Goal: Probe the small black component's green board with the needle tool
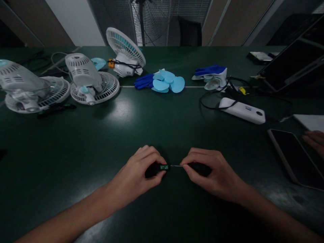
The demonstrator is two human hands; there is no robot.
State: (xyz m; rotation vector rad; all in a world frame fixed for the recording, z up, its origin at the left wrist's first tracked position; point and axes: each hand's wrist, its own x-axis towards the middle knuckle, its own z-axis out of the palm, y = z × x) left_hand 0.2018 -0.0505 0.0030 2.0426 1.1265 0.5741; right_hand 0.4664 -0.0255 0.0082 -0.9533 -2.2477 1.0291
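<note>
Near the front middle of the table, my left hand (pixel 143 167) is closed around a small black piece with a green, marked face (pixel 164 167). I cannot make out what kind of piece it is, since fingers cover much of it. To its right, my right hand (pixel 209 170) grips the dark handle of a thin screwdriver (pixel 176 165). The bare metal shaft points left at the black piece, and its tip is at or very close to that piece's right end. Whether they touch is hard to tell.
White desk fans (pixel 93 81) lie at the back left. Blue fan blades (pixel 168 81) and work gloves (pixel 211 74) lie farther back. On the right are a white power bank (pixel 242 110) with a black cable, a phone (pixel 295 157) and another person's hand (pixel 315 140).
</note>
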